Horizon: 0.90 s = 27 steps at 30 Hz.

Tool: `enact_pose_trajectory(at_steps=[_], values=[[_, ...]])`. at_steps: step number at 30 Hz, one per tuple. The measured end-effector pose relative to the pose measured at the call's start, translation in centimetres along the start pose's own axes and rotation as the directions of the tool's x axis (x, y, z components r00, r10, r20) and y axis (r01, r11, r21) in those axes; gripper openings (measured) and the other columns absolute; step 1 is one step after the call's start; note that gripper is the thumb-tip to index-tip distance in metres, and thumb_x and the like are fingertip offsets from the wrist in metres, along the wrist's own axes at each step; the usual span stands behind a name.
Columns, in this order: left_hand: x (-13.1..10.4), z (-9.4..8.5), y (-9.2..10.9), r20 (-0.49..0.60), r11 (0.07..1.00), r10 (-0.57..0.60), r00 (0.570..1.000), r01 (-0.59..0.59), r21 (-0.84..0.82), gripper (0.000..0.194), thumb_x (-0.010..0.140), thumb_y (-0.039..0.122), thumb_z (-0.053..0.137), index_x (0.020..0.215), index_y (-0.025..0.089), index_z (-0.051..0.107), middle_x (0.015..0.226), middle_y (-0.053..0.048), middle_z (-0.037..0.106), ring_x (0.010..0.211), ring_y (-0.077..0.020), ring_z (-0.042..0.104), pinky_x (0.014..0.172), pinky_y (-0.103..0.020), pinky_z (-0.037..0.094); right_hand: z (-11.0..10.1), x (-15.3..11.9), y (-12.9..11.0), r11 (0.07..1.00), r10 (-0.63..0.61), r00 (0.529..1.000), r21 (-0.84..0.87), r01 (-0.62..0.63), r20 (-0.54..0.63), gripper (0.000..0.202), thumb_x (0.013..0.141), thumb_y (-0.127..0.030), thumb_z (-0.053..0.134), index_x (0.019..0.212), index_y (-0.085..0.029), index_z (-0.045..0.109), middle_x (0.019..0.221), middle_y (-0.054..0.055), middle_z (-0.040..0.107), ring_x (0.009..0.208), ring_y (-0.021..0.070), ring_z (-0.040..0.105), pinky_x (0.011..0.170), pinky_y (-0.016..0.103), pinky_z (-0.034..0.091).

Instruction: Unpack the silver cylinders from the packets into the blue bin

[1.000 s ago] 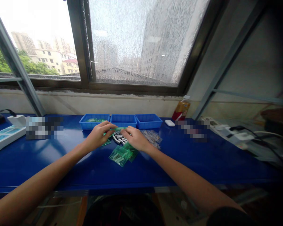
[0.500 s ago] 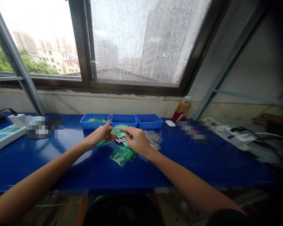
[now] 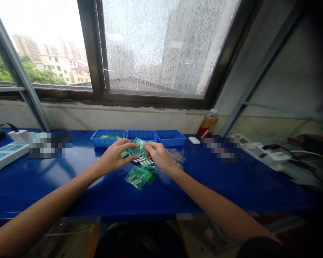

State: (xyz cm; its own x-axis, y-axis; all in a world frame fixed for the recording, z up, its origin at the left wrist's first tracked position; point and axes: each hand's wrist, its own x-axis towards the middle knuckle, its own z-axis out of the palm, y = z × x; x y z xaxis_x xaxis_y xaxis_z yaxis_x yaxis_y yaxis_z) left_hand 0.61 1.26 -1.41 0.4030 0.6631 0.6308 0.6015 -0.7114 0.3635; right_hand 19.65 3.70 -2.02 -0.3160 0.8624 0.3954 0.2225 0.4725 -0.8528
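My right hand [image 3: 158, 154] pinches the right edge of a green translucent bag [image 3: 139, 144] held above the table. At the bag's left side is my left hand [image 3: 117, 154], thumb and fingers apart, its fingertips against the plastic. Below them lie small black and white pieces [image 3: 148, 160]. Nearer the front edge, several green bags [image 3: 137, 177] with small pieces inside overlap on the blue table [image 3: 97, 195]. Clear bags [image 3: 177, 156] are piled just right of my right hand.
Three blue trays stand in a row: the left one [image 3: 95, 142] holds green bags, beside the middle [image 3: 131, 133] and right [image 3: 172, 142] ones. A white case [image 3: 194, 140], a bottle [image 3: 208, 124] and power strips [image 3: 5, 153] are further out.
The green bag has been turned and raised to a more upright angle. My left hand has shifted slightly, its fingers now over the bag's left side, and my right hand has moved a little right.
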Motion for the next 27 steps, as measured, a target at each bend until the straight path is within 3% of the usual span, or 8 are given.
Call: enact_pose_trajectory(at_steps=[3,6,8,11,17,22,25,27], values=[[0.3,-0.2,0.0,0.171,0.901,-0.3,0.939,0.338,-0.273,0.046,0.084,0.053,0.041,0.092,0.015,0.065,0.084,-0.007,0.063,0.076,-0.0183,0.058,0.064,-0.029,0.044,0.0,-0.4,0.1,0.936,-0.243,0.97,-0.262,0.236,0.006,0.024,0.085,-0.027,0.045,0.084,-0.017,0.067,0.071,0.003,0.061,0.064,0.0134,0.052,0.061,0.025,0.038],[0.5,-0.4,-0.3,0.341,0.612,-0.502,0.795,0.605,-0.509,0.06,0.085,0.059,0.028,0.081,0.012,0.066,0.073,-0.007,0.063,0.06,-0.0144,0.055,0.052,-0.025,0.039,0.2,-0.7,0.4,0.839,-0.365,0.926,-0.399,0.371,0.094,0.027,0.086,-0.024,0.045,0.104,-0.02,0.065,0.076,0.005,0.062,0.069,0.0143,0.054,0.066,0.026,0.041],[0.7,-0.4,-0.6,0.373,0.466,-0.565,0.736,0.658,-0.592,0.048,0.081,0.055,0.043,0.076,0.012,0.064,0.071,-0.005,0.062,0.054,-0.011,0.052,0.049,-0.022,0.036,0.3,-0.7,0.7,0.808,-0.398,0.908,-0.419,0.415,0.134,0.029,0.087,-0.022,0.044,0.108,-0.021,0.063,0.079,0.005,0.061,0.072,0.014,0.055,0.068,0.026,0.042],[0.9,-0.7,-1.3,0.3,0.369,-0.64,0.708,0.625,-0.688,0.026,0.071,0.038,0.063,0.069,0.012,0.058,0.065,-0.001,0.058,0.049,-0.0063,0.047,0.047,-0.019,0.033,0.4,-0.6,0.8,0.797,-0.428,0.894,-0.409,0.443,0.135,0.031,0.086,-0.018,0.044,0.112,-0.021,0.06,0.094,0.006,0.06,0.084,0.0147,0.056,0.076,0.027,0.044],[1.2,-2.9,-3.8,-0.029,0.454,-0.734,0.678,0.459,-0.764,0.025,0.064,0.029,0.069,0.074,0.011,0.056,0.064,-0.002,0.061,0.058,-0.0099,0.057,0.054,-0.02,0.043,0.3,-0.6,0.5,0.805,-0.414,0.903,-0.416,0.422,0.115,0.029,0.083,-0.021,0.049,0.111,-0.017,0.057,0.102,0.008,0.056,0.09,0.0161,0.055,0.08,0.029,0.045],[0.9,-4.7,-5.1,-0.104,0.498,-0.736,0.669,0.429,-0.754,0.026,0.071,0.027,0.064,0.089,0.011,0.055,0.084,-0.007,0.063,0.076,-0.0141,0.063,0.07,-0.026,0.049,0.5,-0.9,0.6,0.797,-0.408,0.901,-0.423,0.431,0.15,0.025,0.083,-0.023,0.052,0.106,-0.017,0.059,0.096,0.007,0.054,0.09,0.0163,0.054,0.082,0.03,0.044],[0.6,-4.9,-5.2,-0.127,0.614,-0.709,0.693,0.519,-0.595,0.049,0.074,0.031,0.063,0.117,0.014,0.045,0.114,-0.015,0.053,0.081,-0.0165,0.063,0.072,-0.031,0.05,0.6,-0.9,0.5,0.792,-0.415,0.897,-0.424,0.439,0.153,0.024,0.082,-0.023,0.053,0.103,-0.017,0.061,0.096,0.007,0.053,0.09,0.0167,0.053,0.083,0.031,0.043],[0.6,-4.9,-4.9,-0.261,0.778,-0.62,0.74,0.537,-0.324,0.064,0.071,0.035,0.066,0.127,0.018,0.039,0.125,-0.016,0.043,0.078,-0.0165,0.062,0.073,-0.033,0.05,0.5,-0.9,0.4,0.794,-0.41,0.899,-0.425,0.434,0.152,0.022,0.082,-0.024,0.053,0.101,-0.016,0.061,0.094,0.007,0.053,0.09,0.0166,0.053,0.083,0.031,0.043]])
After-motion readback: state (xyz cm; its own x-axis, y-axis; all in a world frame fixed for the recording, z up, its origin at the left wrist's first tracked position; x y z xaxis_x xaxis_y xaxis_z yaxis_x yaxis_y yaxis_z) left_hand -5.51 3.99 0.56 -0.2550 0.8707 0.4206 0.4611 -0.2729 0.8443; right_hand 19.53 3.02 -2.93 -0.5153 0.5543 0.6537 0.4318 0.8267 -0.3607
